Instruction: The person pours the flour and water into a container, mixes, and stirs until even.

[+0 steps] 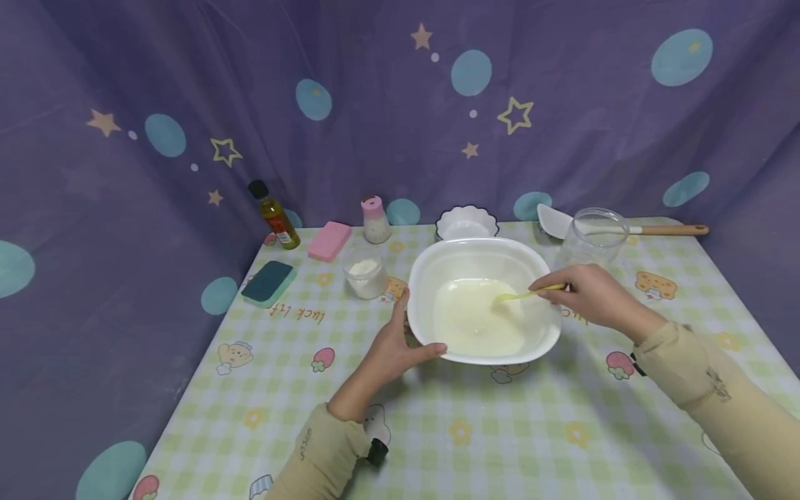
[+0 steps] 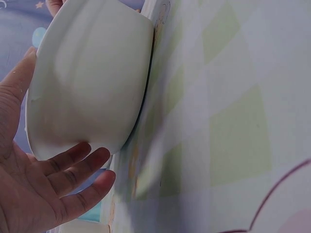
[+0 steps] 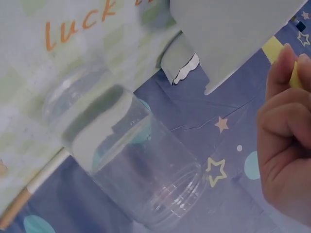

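A large white bowl [image 1: 431, 274] with pale yellowish liquid [image 1: 475, 319] stands mid-table. My left hand [image 1: 394, 344] cups its near left rim, thumb on the rim and fingers straight under the wall; the left wrist view shows the bowl's outside [image 2: 92, 73] against the open fingers [image 2: 73, 170]. My right hand [image 1: 587, 295] pinches the end of a thin yellow spoon [image 1: 525, 294] whose tip lies in the liquid. In the right wrist view the curled fingers [image 3: 286, 145] hold the yellow handle [image 3: 294, 75].
Behind the bowl are a scalloped white dish [image 1: 466, 221], a clear jar [image 1: 590, 236] and a wooden-handled spatula [image 1: 662, 229]. To the left stand a cup of white powder [image 1: 365, 272], a pink-capped shaker [image 1: 375, 219], a pink sponge [image 1: 329, 240], an oil bottle [image 1: 275, 215] and a teal pad [image 1: 269, 282].
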Action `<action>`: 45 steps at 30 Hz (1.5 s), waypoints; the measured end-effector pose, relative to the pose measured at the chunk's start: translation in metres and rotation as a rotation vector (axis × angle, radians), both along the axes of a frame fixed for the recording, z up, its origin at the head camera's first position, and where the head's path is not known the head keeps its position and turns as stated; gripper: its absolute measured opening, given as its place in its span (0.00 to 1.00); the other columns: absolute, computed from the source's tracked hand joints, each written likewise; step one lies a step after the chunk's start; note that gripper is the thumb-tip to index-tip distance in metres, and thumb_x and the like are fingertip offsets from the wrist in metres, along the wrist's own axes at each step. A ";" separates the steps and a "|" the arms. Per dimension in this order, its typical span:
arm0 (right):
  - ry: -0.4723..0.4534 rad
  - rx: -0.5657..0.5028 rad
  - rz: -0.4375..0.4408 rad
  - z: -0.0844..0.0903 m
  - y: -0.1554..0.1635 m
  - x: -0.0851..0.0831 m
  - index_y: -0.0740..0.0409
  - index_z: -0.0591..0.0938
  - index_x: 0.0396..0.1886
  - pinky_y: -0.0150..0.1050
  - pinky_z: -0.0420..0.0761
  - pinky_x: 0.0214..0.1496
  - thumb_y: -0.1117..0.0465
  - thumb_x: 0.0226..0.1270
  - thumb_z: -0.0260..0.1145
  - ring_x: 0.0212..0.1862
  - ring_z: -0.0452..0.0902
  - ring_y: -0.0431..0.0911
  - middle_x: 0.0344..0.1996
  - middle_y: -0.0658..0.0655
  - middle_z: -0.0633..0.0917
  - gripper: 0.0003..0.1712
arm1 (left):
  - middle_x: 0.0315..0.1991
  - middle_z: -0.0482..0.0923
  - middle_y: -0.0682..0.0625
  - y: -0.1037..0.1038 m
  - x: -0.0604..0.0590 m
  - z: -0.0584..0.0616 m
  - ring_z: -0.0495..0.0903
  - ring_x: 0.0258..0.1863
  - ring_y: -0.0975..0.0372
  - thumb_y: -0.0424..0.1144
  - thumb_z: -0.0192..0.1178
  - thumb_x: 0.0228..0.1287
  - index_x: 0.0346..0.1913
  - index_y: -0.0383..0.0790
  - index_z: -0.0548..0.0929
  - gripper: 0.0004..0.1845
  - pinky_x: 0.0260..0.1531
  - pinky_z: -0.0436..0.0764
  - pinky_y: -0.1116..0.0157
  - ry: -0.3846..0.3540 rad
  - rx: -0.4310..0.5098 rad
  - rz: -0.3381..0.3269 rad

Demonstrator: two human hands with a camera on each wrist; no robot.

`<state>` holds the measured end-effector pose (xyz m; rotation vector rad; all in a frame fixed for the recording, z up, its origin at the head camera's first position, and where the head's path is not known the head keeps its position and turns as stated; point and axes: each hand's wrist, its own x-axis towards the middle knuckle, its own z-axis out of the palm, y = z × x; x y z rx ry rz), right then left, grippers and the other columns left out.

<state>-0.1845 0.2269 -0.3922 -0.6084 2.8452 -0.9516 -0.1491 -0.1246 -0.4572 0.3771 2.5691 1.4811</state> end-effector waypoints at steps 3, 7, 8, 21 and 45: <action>-0.025 -0.040 -0.015 -0.002 0.003 0.003 0.54 0.88 0.48 0.37 0.70 0.20 0.58 0.70 0.64 0.19 0.68 0.43 0.35 0.55 0.87 0.12 | 0.66 0.70 0.43 0.000 0.000 0.001 0.74 0.59 0.57 0.56 0.75 0.49 0.79 0.52 0.37 0.65 0.62 0.67 0.49 -0.004 0.001 -0.002; -0.045 -0.047 -0.066 -0.004 0.010 0.007 0.61 0.86 0.51 0.39 0.73 0.25 0.54 0.75 0.58 0.28 0.76 0.44 0.39 0.59 0.87 0.18 | 0.67 0.69 0.43 0.000 0.000 0.000 0.73 0.60 0.57 0.57 0.75 0.48 0.79 0.53 0.37 0.65 0.63 0.66 0.49 -0.005 -0.001 -0.006; -0.047 -0.030 -0.088 -0.004 0.012 0.008 0.62 0.85 0.51 0.39 0.73 0.26 0.54 0.75 0.58 0.29 0.76 0.45 0.38 0.59 0.86 0.18 | 0.68 0.68 0.43 0.000 0.000 0.000 0.72 0.61 0.58 0.57 0.75 0.48 0.79 0.53 0.37 0.66 0.63 0.66 0.49 -0.008 -0.002 -0.005; -0.222 0.081 -0.103 -0.001 0.029 0.008 0.61 0.88 0.40 0.40 0.72 0.31 0.52 0.69 0.64 0.28 0.75 0.44 0.22 0.48 0.84 0.16 | 0.67 0.69 0.43 0.000 -0.001 -0.001 0.73 0.60 0.57 0.57 0.75 0.48 0.79 0.55 0.37 0.65 0.63 0.66 0.50 -0.019 0.018 -0.009; -0.468 -0.242 -0.162 -0.011 0.054 0.022 0.69 0.82 0.49 0.36 0.65 0.20 0.51 0.72 0.62 0.17 0.61 0.42 0.26 0.54 0.84 0.23 | 0.70 0.64 0.44 0.000 -0.001 0.002 0.70 0.63 0.55 0.56 0.75 0.48 0.79 0.53 0.37 0.65 0.64 0.64 0.48 -0.026 0.012 0.002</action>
